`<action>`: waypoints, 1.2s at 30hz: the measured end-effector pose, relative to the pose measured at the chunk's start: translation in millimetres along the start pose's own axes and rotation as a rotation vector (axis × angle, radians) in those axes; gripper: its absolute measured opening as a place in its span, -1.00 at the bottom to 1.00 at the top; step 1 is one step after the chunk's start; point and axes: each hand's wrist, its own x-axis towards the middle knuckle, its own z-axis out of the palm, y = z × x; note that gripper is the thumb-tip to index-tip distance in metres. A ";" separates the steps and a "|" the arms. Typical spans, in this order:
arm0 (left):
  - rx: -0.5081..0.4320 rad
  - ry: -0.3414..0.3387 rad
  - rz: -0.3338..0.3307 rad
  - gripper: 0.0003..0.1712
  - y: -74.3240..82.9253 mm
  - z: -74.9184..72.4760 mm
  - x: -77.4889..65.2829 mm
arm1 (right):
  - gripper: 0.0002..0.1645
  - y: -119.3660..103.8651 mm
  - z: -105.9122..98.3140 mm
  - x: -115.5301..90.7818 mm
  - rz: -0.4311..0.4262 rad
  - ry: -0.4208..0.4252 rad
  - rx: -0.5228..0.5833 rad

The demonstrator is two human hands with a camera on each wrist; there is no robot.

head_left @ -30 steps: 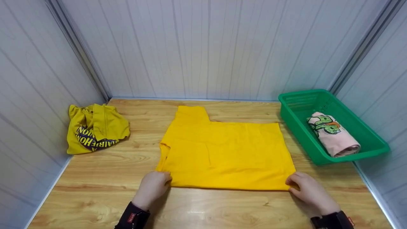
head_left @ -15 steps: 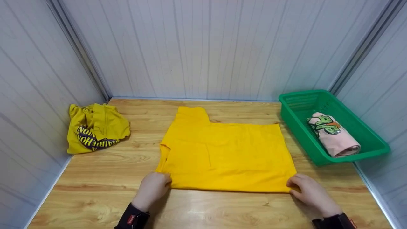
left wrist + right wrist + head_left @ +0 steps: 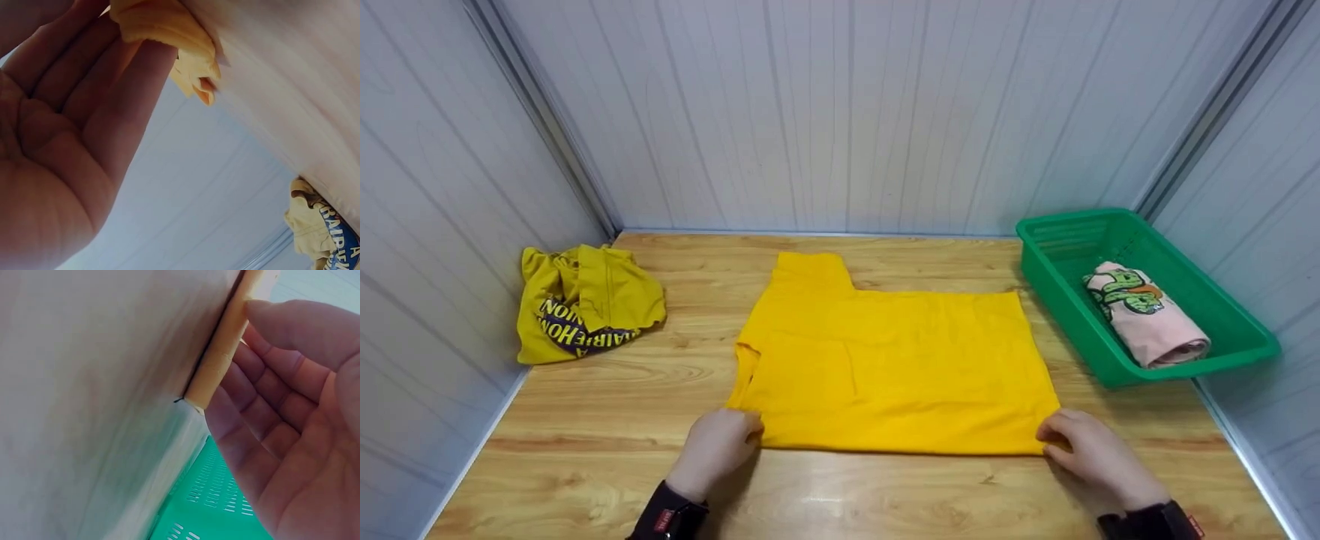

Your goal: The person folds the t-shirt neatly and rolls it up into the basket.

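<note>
Head view down over yellow shirt

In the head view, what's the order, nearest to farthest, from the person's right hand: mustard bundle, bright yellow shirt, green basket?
1. Bright yellow shirt, pinched at its corner by the right hand.
2. Green basket, beyond the hand, on the right.
3. Mustard bundle, far over on the left.

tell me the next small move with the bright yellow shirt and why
Probably lift the near edge of the bright yellow shirt and fold it toward the far side: the left hand and right hand hold opposite ends of that edge, while the far sleeve lies spread out.
</note>
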 end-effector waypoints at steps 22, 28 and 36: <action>-0.186 -0.151 -0.160 -0.88 -13.1 -22.8 69.9 | -0.92 5.8 -30.9 40.2 0.084 0.042 0.071; -0.184 -0.094 -0.258 -0.76 -24.0 -18.8 89.0 | -0.89 7.9 -38.1 52.7 0.074 0.076 0.057; -0.186 -0.026 -0.314 -0.74 -39.8 -14.3 107.6 | -0.83 12.5 -41.9 69.9 0.111 0.090 0.067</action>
